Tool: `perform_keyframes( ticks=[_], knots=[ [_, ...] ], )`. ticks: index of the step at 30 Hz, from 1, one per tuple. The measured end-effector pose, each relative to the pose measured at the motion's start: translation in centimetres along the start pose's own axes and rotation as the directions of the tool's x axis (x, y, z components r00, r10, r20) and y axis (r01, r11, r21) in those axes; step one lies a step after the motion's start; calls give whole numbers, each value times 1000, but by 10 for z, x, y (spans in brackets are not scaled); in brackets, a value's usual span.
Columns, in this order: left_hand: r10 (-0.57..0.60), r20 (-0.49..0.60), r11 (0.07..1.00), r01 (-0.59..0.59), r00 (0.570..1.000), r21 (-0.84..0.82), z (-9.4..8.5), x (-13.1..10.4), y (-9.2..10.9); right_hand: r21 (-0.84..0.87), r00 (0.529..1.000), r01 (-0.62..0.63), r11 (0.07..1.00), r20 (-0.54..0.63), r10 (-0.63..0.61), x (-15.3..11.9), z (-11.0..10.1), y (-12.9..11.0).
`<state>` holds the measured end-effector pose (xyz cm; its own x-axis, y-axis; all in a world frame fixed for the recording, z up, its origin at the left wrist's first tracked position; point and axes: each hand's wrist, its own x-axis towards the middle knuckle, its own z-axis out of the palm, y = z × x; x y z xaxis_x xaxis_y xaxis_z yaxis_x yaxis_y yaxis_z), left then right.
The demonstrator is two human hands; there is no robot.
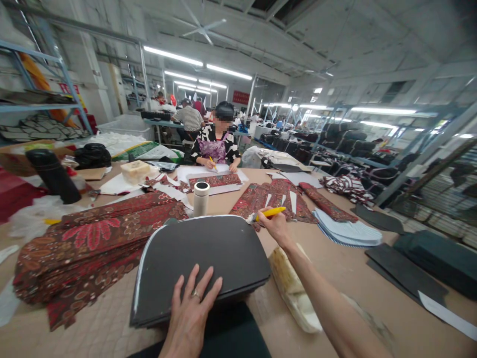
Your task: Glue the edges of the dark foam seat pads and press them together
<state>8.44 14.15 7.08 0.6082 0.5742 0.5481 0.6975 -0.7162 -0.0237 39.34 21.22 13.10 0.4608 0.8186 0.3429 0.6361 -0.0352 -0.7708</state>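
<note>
My left hand [193,308] lies flat with spread fingers on a stack of dark grey rounded panels [201,248]. In my right hand [276,226] is a yellow-handled brush [271,213], its whitish tip close to the top panel's far right corner; whether it touches cannot be made out. A white, glue-like line runs along the panel's left and far edges. Under my right forearm lies a cut-open, stained plastic jug [290,286] with whitish stuff on it. A white flask [201,199] stands just behind the panels.
Stacked red-brown patterned fabric [93,238] covers the left; more patterned pieces [276,196] lie beyond my right hand. Light blue panels [346,228] and black sheets [406,271] are at right. A black bottle [52,174] stands far left. Across the table a person [216,141] holds a yellow tool.
</note>
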Motion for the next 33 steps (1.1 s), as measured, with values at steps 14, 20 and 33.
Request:
perform_keyframes(
  ticks=[14,20,33],
  knots=[
    [-19,56,996,24,998,-86,10,-3,-4,5,998,-39,999,-50,39,-95,-44,-13],
    [-111,131,975,133,985,-178,1,3,8,-88,995,-52,995,-87,45,-163,-72,-33],
    [-329,476,539,576,816,-615,-91,-6,-103,397,895,-362,843,401,195,-181,13,-144]
  ],
)
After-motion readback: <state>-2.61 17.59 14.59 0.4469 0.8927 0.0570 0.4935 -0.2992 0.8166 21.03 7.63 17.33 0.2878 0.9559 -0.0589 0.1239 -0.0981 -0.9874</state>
